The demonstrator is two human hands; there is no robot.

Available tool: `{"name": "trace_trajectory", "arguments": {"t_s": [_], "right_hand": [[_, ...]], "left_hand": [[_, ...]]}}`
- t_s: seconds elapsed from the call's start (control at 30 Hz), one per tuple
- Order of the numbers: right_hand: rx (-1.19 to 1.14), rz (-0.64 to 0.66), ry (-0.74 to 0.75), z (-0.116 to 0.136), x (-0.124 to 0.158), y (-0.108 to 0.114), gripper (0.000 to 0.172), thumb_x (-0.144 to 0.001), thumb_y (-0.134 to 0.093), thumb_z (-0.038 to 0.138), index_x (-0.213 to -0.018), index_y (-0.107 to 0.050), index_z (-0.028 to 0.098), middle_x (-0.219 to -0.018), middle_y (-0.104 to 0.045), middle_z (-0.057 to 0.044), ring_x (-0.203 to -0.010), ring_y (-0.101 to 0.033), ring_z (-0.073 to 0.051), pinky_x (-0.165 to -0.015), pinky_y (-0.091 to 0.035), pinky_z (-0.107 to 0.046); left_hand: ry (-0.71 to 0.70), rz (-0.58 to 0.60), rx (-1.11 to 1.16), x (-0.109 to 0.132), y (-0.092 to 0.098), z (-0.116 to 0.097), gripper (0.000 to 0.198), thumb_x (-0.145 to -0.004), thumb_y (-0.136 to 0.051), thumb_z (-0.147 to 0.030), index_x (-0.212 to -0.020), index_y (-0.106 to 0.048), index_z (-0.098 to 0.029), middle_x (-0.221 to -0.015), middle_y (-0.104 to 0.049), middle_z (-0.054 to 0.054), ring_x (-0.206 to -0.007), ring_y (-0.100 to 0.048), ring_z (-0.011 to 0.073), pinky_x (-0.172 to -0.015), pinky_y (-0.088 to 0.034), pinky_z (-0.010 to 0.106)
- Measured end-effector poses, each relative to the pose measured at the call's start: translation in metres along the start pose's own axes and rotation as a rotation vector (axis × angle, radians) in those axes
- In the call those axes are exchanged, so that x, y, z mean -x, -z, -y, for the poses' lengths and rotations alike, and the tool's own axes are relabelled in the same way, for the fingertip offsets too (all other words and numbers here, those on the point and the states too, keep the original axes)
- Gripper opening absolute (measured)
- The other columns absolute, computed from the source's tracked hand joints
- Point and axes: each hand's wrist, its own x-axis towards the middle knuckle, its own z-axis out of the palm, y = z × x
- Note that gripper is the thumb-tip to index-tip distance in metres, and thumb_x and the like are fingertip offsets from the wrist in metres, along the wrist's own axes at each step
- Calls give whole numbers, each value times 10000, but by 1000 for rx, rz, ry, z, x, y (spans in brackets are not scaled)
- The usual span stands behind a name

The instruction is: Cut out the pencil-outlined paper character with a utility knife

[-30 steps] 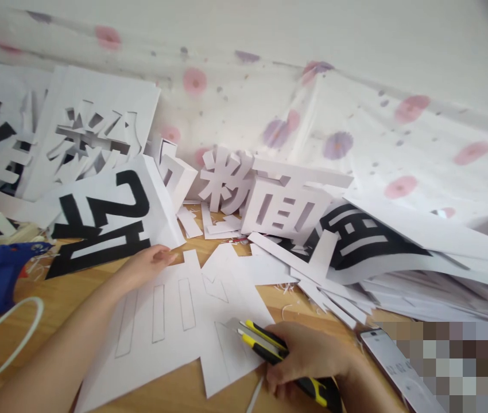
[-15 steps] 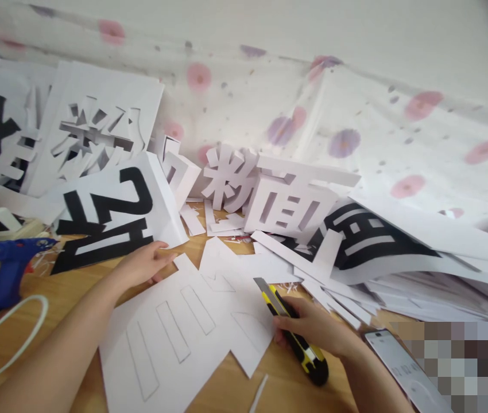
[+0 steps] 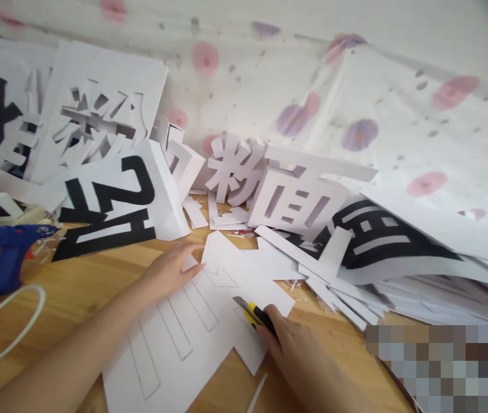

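My right hand [image 3: 289, 338] is wrapped round a yellow and black utility knife [image 3: 255, 314], its blade pointing up and left over a white board [image 3: 170, 373]. Pencil outlines of long bars and curved shapes are drawn on that board, which lies flat with angled cut edges. At its upper left edge rests my left hand [image 3: 175, 271], thumb and fingers apart around a small corner of the board. A thin white strip [image 3: 258, 393] lies just below the board.
A blue glue gun [image 3: 11, 252] with a white cable loop [image 3: 33, 332] sits at left. Black-printed sheets [image 3: 110, 201] and cut-out white characters [image 3: 298, 192] stand along the back. White offcuts [image 3: 334, 292] pile up at right.
My left hand has moved right, onto the board's upper edge. My right hand has shifted left with the utility knife, its grip now higher and the blade over the board's drawn curve.
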Motion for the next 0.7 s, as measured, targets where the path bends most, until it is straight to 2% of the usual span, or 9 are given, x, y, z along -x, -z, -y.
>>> {"name": "trace_trajectory", "arguments": {"t_s": [0.13, 0.33, 0.47, 0.7], "right_hand": [[182, 57, -18, 6, 2, 1, 143, -912, -393, 265, -876, -515, 200, -718, -687, -40, -633, -657, -229, -447, -279, -273], [284, 72, -10, 8, 5, 5, 139, -910, -408, 274, -879, -526, 208, -713, -691, -25, -605, -658, -227, -415, -231, -277], [309, 83, 2, 6, 6, 2, 134, -908, -401, 268, -907, -523, 211, -708, -689, -22, -589, -655, -237, -404, -199, -283], [384, 30, 36, 5, 7, -1, 111, -888, -437, 271, -859, -527, 213, -652, -680, -16, -529, -645, -218, -386, -176, -279]], "left_hand": [[-83, 116, -35, 6, -7, -7, 569, -797, -473, -460, -1319, -345, -271, -1382, -401, 32, -1251, -361, 253, -987, -334, 381], [-103, 242, -129, 6, -18, -5, 751, -780, -467, -538, -1392, -200, -196, -1466, -232, 93, -1338, -172, 294, -1062, -186, 444], [-119, 252, -136, 5, -22, -3, 780, -773, -455, -573, -1394, -189, -182, -1464, -219, 123, -1341, -162, 290, -1073, -138, 461], [-74, 257, -126, 5, -19, -8, 799, -752, -479, -571, -1389, -203, -176, -1460, -231, 120, -1333, -173, 320, -1061, -182, 472]]}}
